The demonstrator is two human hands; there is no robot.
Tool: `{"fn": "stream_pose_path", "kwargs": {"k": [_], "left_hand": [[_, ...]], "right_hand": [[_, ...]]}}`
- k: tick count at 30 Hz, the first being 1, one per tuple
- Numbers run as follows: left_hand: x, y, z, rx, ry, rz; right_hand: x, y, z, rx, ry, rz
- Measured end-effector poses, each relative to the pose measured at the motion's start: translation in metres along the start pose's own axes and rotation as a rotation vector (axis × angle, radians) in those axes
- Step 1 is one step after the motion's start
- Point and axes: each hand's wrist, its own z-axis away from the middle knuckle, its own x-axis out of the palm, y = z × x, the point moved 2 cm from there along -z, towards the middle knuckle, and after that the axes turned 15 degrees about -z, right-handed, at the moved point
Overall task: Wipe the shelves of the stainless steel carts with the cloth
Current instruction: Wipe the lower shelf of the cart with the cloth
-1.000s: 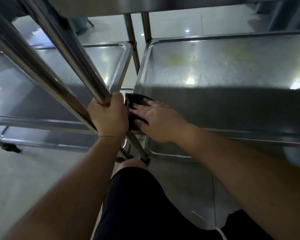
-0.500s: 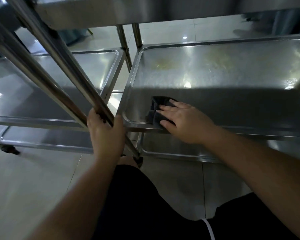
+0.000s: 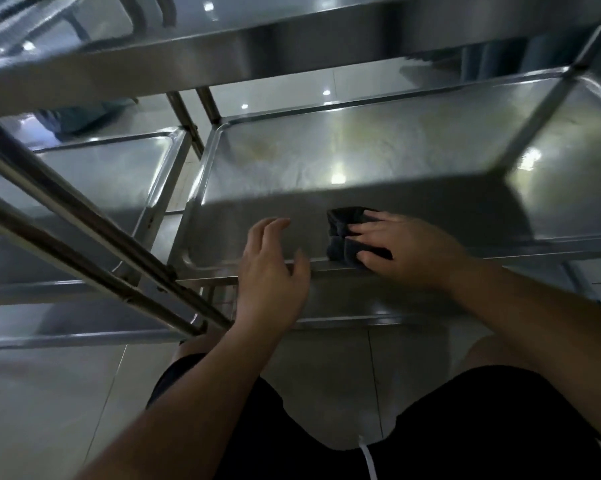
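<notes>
**Left hand off the post, cloth mid-shelf**

Gone from the cart post (image 3: 94,244), the left hand (image 3: 271,271) now hovers loose-fingered and empty at the shelf (image 3: 292,168) rim. Right hand (image 3: 406,251) presses the dark cloth (image 3: 344,237) flat near the front lip. Unbraced, the cart could roll under pressure. Shelf tray seemingly holds only yellowish smears.

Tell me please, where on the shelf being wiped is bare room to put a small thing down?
The middle shelf is bare from its far rim to the cloth, and right of the right hand. The near edge is crowded: left hand, cloth, right hand.
</notes>
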Motion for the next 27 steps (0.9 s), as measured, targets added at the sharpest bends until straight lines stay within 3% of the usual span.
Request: {"fn": "stream_pose_path", "kwargs": {"k": [6, 14, 18, 27], "left_hand": [[0.036, 0.063, -0.019, 0.146, -0.185, -0.128], [0.085, 0.136, -0.037, 0.337, -0.265, -0.278], [0.105, 0.148, -0.034, 0.335, -0.309, -0.314], [0.113, 0.144, -0.027, 0.29, -0.332, -0.433]], "right_hand": [[-0.043, 0.055, 0.063, 0.129, 0.122, -0.017], [-0.089, 0.119, 0.131, 0.265, 0.235, 0.061], [-0.109, 0.144, 0.161, 0.345, 0.293, 0.117], [-0.148, 0.219, 0.193, 0.867, 0.346, 0.168]]}}
